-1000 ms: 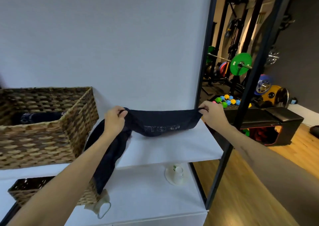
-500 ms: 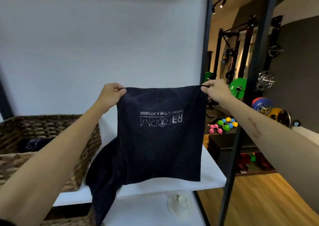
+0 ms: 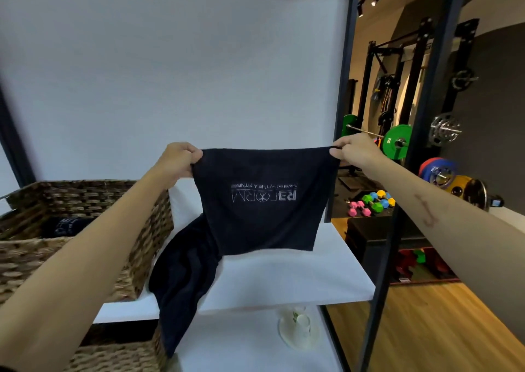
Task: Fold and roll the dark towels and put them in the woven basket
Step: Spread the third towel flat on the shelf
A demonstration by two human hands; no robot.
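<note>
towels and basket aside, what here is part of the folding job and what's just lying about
Job: held dark towel; second dark towel draped off the shelf; rolled towel inside the woven basket; left hand; right hand.

Lying about: paper cup; coloured dumbbells; green weight plate.

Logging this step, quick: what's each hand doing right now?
Left hand: grips the dark towel at its top corner.
Right hand: pinches the opposite top corner.

White wall (image 3: pixel 170 73), white shelf (image 3: pixel 284 280) — wooden floor (image 3: pixel 426 329), gym rack (image 3: pixel 397 87) beyond.
</note>
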